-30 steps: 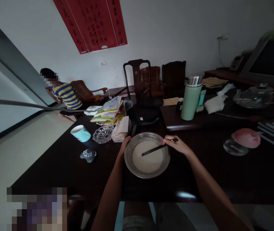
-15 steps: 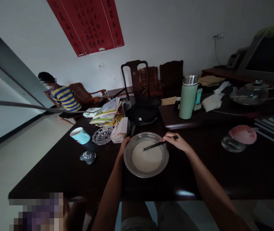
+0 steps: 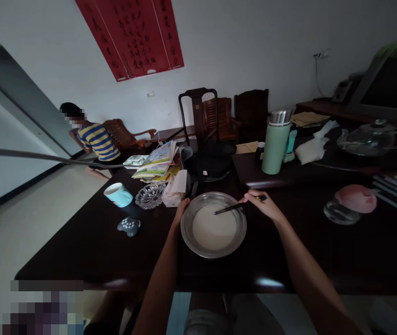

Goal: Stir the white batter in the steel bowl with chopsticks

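Note:
A round metal bowl (image 3: 186,235) stands on the dark table in front of me, with a milky white liquid (image 3: 214,228) in it. At its far left rim my left hand (image 3: 183,209) is closed on the bowl's edge; part of the fingers is hidden behind it. My right hand (image 3: 261,204), to the right of the far rim, grips a pair of black chopsticks (image 3: 231,207). They slant down to the left over the bowl, their tips at or just above the liquid near its far side; contact is hard to make out.
Left of the bowl are a tissue pack (image 3: 175,188), a glass dish (image 3: 149,196), a light blue mug (image 3: 118,194) and a grey game controller (image 3: 129,226). A green thermos (image 3: 275,144) stands behind right, a pink bowl (image 3: 356,197) farther right. A person in a striped shirt (image 3: 100,142) sits beyond.
The chopsticks and my right hand have shifted a little to the right, the tips now closer to the bowl's far right side. My left hand stays at the rim. The view has shifted slightly.

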### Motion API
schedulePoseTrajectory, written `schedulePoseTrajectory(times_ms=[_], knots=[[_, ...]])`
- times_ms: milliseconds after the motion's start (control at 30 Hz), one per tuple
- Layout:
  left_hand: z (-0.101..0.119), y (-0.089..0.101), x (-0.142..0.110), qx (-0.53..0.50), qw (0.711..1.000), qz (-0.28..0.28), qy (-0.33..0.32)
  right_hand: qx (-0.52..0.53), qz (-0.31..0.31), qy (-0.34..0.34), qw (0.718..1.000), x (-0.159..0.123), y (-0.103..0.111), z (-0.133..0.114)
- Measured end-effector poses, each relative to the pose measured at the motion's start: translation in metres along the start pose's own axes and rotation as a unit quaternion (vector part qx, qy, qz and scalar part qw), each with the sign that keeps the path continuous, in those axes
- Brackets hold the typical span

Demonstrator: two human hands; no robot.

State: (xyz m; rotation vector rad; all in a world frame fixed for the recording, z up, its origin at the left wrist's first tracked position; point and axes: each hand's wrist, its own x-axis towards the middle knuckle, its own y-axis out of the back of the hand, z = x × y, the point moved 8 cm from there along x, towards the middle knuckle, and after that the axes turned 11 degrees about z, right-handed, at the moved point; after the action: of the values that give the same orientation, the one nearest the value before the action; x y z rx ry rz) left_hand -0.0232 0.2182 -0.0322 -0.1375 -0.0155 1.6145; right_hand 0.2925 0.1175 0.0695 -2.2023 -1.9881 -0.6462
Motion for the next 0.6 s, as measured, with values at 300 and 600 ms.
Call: schedulePoseTrajectory(times_ms=[300,600], knots=[[0.015,-0.007,-0.007,0.020,0.999,-0.013,-0.028,-0.002,-0.068,0.011,0.998,-0.004,-0.018,-0.003],[0.018,-0.011,-0.008,0.026,0.999,-0.022,-0.033,0.038,-0.058,-0.043,0.997,-0.005,-0.013,-0.001]])
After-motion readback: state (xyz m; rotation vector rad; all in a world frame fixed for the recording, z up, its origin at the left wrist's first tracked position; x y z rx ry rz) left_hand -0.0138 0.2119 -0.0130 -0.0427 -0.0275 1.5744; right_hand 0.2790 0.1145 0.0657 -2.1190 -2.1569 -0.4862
